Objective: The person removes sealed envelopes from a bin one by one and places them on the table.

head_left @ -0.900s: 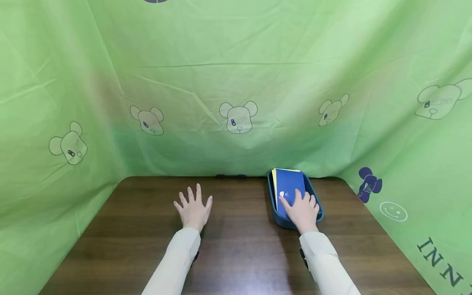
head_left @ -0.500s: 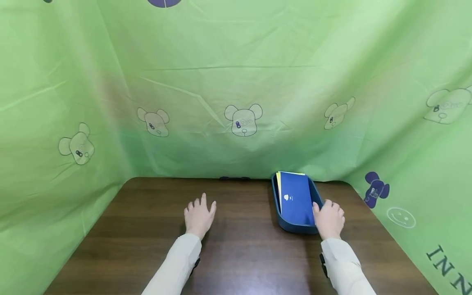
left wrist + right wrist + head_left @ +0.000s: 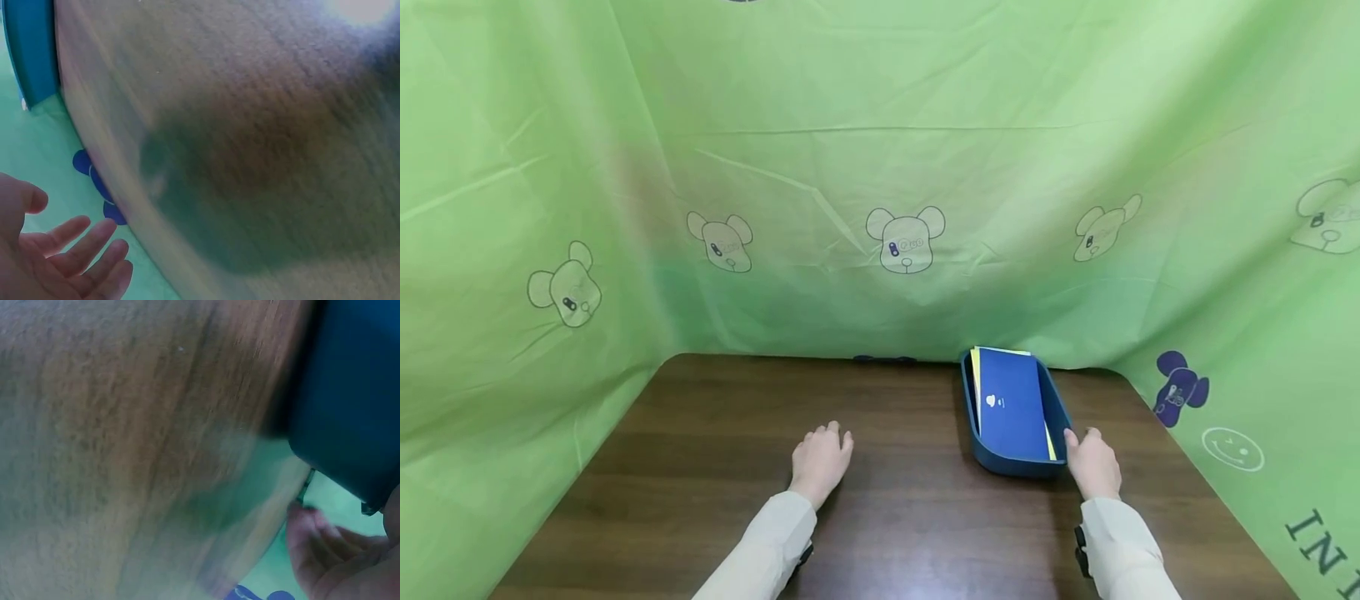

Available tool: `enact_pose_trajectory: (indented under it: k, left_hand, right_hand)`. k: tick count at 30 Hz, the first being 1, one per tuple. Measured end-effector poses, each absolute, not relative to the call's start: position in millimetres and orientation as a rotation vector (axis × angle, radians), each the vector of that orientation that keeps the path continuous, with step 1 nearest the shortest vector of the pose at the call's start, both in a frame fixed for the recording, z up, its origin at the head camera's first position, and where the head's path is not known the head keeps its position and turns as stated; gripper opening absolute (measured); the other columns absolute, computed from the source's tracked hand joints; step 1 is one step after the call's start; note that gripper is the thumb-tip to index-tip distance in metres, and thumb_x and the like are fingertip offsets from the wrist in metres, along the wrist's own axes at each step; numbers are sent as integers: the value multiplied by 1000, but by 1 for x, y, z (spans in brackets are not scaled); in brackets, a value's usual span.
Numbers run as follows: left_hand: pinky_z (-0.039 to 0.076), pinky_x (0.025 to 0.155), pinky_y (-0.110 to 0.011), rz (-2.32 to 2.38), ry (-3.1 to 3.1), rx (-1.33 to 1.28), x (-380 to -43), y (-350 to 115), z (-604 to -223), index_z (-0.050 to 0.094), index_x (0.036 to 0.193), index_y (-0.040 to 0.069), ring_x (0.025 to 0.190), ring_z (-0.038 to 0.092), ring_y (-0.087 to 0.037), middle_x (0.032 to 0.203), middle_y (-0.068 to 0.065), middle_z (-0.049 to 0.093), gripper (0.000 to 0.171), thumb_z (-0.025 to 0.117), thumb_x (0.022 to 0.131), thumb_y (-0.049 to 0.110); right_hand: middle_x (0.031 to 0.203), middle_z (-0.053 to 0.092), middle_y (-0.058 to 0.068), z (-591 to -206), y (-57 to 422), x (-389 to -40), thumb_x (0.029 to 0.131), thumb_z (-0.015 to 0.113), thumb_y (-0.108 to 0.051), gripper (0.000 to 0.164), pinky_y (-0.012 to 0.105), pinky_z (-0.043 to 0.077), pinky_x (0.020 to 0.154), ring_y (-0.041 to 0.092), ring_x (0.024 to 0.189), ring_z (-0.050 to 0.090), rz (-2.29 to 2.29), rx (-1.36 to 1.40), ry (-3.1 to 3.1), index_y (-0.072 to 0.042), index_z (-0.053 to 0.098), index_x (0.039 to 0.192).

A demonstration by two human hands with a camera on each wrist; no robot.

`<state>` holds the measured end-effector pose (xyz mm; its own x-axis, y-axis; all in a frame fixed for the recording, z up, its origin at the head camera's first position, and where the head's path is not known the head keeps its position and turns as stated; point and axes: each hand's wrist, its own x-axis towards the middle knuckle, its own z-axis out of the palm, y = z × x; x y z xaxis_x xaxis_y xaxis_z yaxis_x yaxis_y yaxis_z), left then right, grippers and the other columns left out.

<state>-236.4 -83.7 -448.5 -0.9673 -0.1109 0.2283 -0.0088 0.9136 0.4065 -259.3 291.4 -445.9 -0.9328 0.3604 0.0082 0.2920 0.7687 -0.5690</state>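
A dark blue bin stands at the back right of the table. In it lies a blue booklet with a small white print, and yellow edges show from beneath. Beside the bin's right wall is my right hand, its thumb right at the near right rim. In the right wrist view its loosely bent fingers show below the bin's wall, holding nothing. My left hand hovers low over the middle of the table, fingers relaxed and nothing in them.
The brown wood-grain table ends at a green cloth hung behind and along both sides. Bear heads are printed on the cloth. The bin stands close to the back edge of the table.
My right hand has moved from over the booklet to outside the bin's right side. My left hand has drawn back toward me, its spread fingers relaxing. The head view has shifted slightly.
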Motion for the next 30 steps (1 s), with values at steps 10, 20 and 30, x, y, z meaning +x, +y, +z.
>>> enact_pose_trajectory:
  k: [10, 20, 30]
  left_hand:
    - [51, 66, -50, -611, -2828, 93, -233, -86, -455, 62, 90, 0, 77, 62, -36, 83, -18, 66, 21, 53, 88, 19]
    - [50, 60, -49, -655, -2852, 103, -230, -88, -463, 61, 83, 3, 70, 65, -36, 77, -18, 69, 17, 52, 87, 17]
    - [49, 54, -45, -785, -2838, 36, -232, -83, -454, 65, 84, 8, 62, 64, -31, 73, -12, 70, 15, 55, 87, 19]
  right_hand:
    - [125, 45, 43, -442, 298, -273, 88, 32, -7, 48, 63, 41, 88, 56, 109, 47, 895, -372, -2914, 16, 35, 130]
    - [120, 47, 44, -438, 299, -272, 98, 38, -23, 48, 63, 41, 86, 58, 105, 47, 842, -394, -2954, 18, 41, 123]
    - [122, 46, 44, -442, 287, -273, 96, 37, -16, 46, 64, 39, 89, 58, 110, 45, 869, -295, -3014, 17, 39, 127]
